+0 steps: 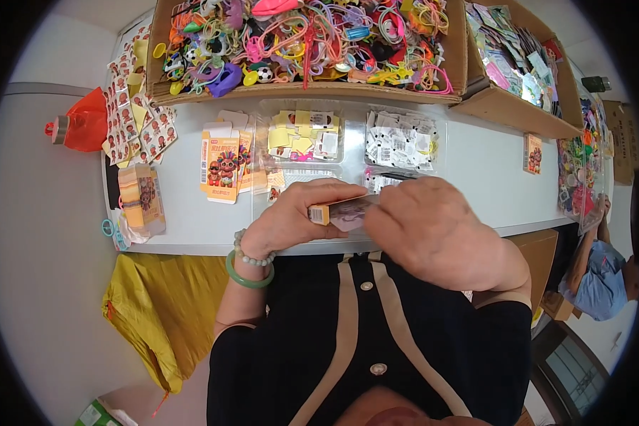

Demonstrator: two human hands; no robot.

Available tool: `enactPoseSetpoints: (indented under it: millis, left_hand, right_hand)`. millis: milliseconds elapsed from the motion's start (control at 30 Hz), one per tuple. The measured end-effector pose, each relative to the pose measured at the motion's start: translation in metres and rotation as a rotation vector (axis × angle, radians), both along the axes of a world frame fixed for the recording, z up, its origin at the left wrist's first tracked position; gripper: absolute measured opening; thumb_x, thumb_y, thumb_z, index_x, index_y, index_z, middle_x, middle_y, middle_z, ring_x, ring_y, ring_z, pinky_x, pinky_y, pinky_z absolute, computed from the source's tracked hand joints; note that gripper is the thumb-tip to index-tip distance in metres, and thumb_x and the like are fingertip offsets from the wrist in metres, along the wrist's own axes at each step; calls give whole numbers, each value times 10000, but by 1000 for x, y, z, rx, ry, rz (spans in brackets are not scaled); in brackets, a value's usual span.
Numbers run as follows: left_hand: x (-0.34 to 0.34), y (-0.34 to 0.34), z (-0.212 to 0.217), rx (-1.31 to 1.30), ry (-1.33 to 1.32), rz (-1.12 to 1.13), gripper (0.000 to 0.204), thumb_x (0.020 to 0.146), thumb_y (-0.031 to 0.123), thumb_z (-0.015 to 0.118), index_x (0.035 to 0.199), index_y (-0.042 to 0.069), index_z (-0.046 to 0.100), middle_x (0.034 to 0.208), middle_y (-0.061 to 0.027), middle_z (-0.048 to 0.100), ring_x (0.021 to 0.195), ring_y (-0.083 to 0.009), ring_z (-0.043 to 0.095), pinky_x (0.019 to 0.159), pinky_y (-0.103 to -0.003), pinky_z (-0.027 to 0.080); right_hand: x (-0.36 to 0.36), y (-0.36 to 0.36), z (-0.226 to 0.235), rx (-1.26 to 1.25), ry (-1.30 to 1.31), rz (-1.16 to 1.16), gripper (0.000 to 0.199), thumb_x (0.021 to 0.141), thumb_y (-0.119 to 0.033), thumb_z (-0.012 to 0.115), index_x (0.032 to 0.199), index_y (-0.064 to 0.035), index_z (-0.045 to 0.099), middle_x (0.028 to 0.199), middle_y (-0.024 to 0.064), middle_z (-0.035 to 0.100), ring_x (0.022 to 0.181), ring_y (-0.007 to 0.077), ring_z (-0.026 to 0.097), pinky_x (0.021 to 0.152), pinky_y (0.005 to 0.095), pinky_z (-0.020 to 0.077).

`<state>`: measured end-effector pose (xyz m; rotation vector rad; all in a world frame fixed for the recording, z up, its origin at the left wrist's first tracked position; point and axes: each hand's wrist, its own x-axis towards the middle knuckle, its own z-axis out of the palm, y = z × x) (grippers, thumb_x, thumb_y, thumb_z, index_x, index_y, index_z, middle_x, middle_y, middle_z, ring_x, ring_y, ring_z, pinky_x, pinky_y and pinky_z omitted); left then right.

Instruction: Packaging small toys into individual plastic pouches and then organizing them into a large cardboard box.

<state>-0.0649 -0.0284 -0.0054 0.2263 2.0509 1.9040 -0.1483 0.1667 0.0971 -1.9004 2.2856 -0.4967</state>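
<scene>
Near the table's front edge, my left hand [291,211] is closed around a small orange cardboard box [319,214], which lies on its side. At its right end, a thin pinkish-grey printed piece [351,214] shows between the hands; I cannot tell whether it is a card or a packet. My right hand [429,231] is closed with curled fingers against that end, and its fingertips are hidden. Just beyond the hands stand clear plastic trays, one with yellow and white paper slips [304,135], one with small white barcoded packets [401,140].
A large carton [305,91] of colourful trinkets stands at the back, with a carton of cards [518,113] beside it. Flat orange boxes [222,167], a box stack [142,199] and sticker sheets [131,121] lie left. Far right are a finished-looking box [532,154] and another person [596,280].
</scene>
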Motion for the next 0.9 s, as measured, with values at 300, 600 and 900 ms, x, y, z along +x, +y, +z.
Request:
enactPoseSetpoints:
  millis: [300, 600, 900]
  left_hand:
    - [-1, -1, 2, 39, 6, -7, 614, 627, -6, 759, 1209, 53, 573, 1133, -92, 610, 1042, -208, 585, 922, -308, 446]
    - [-2, 8, -1, 44, -151, 49, 625, 656, -8, 753, 1242, 53, 543, 1150, -68, 607, 1070, -175, 567, 930, -304, 442]
    - [4, 14, 0, 562, -332, 291, 421, 778, 15, 701, 1174, 17, 558, 1098, -49, 610, 1023, -128, 566, 913, -275, 456]
  right_hand:
    - [11, 2, -29, -93, 68, -25, 239, 612, -106, 588, 833, -18, 559, 747, 53, 487, 660, 186, 524, 574, 301, 427]
    - [13, -7, -30, 151, 191, -101, 267, 641, -103, 593, 888, -4, 589, 772, 62, 500, 727, 201, 541, 650, 311, 429]
    - [3, -1, -30, -286, 3, -157, 404, 693, -55, 582, 1090, 6, 534, 912, 88, 534, 782, 242, 581, 620, 337, 463]
